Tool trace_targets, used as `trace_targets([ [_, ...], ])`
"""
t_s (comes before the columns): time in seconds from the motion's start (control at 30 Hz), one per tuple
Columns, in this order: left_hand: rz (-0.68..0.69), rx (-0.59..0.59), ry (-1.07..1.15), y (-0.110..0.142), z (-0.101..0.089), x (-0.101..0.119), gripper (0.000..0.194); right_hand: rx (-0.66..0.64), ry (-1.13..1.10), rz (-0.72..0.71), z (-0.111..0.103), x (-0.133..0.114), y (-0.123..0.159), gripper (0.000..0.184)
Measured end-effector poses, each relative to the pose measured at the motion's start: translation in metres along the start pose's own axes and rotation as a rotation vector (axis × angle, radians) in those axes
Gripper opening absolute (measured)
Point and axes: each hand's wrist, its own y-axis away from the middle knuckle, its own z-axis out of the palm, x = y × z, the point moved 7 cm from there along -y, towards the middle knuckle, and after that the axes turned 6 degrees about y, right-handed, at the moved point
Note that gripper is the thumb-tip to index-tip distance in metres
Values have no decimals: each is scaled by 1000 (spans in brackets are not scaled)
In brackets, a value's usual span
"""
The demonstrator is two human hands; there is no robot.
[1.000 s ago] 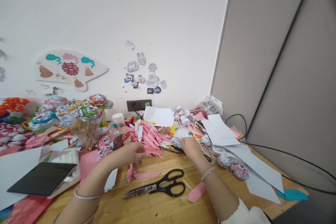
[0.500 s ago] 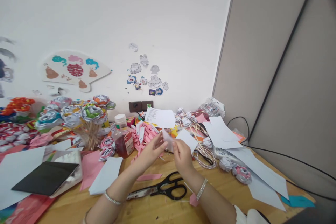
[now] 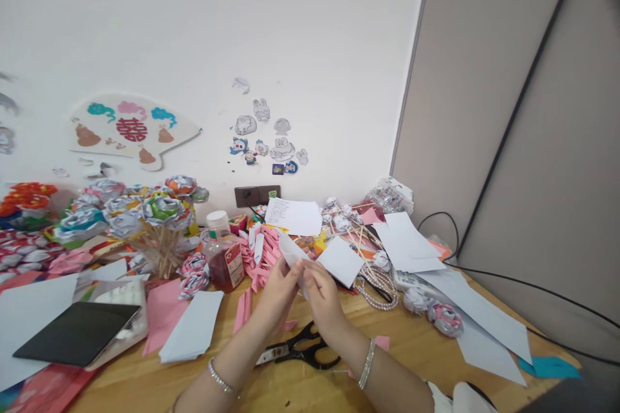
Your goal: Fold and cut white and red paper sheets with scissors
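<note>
Between both hands I hold a small sheet of white paper (image 3: 292, 249), raised above the middle of the table. My left hand (image 3: 277, 292) grips its left side, thumb against the paper. On the other side my right hand (image 3: 320, 290) pinches it, and the two hands nearly touch. Part of the paper is hidden behind the fingers. Below the wrists lie black-handled scissors (image 3: 310, 352), partly covered by my forearms. Pink folded paper strips (image 3: 264, 248) are heaped just beyond my left hand. A white square of paper (image 3: 341, 261) rests beyond my right hand.
Paper flowers on sticks (image 3: 165, 213) stand at the left, near a bottle of red liquid (image 3: 223, 264). A black tablet (image 3: 77, 332) and stacked white paper (image 3: 192, 326) lie left. Bead strings (image 3: 378, 290), white sheets (image 3: 411, 245) and a paper rose (image 3: 446, 319) are right.
My left hand has closed in on the paper beside my right hand. The paper has shifted slightly left and turned. The camera view has moved a little.
</note>
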Motion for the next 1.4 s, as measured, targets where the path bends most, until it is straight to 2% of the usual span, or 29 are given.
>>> trace_targets([
  [0.13, 25, 17, 60, 5, 3, 5, 44, -13, 35, -56, 1, -16, 2, 29],
  [0.33, -26, -3, 31, 7, 8, 7, 41, 3, 40, -18, -6, -6, -7, 31],
  [0.5, -49, 7, 42, 5, 6, 6, 35, 96, 287, -21, -18, 0, -10, 19],
  [0.6, -44, 33, 33, 6, 4, 6, 34, 137, 348, -23, -24, -4, -10, 5],
  [0.77, -52, 33, 16, 9, 7, 4, 34, 214, 310, -21, -32, -9, -9, 12],
  [1.07, -59, 95, 22, 8, 0, 2, 34, 243, 252, 25, -30, -2, -7, 14],
  [1.4, -24, 175, 97, 5, -8, 5, 30, 112, 24, 195, -14, 20, -5, 18],
])
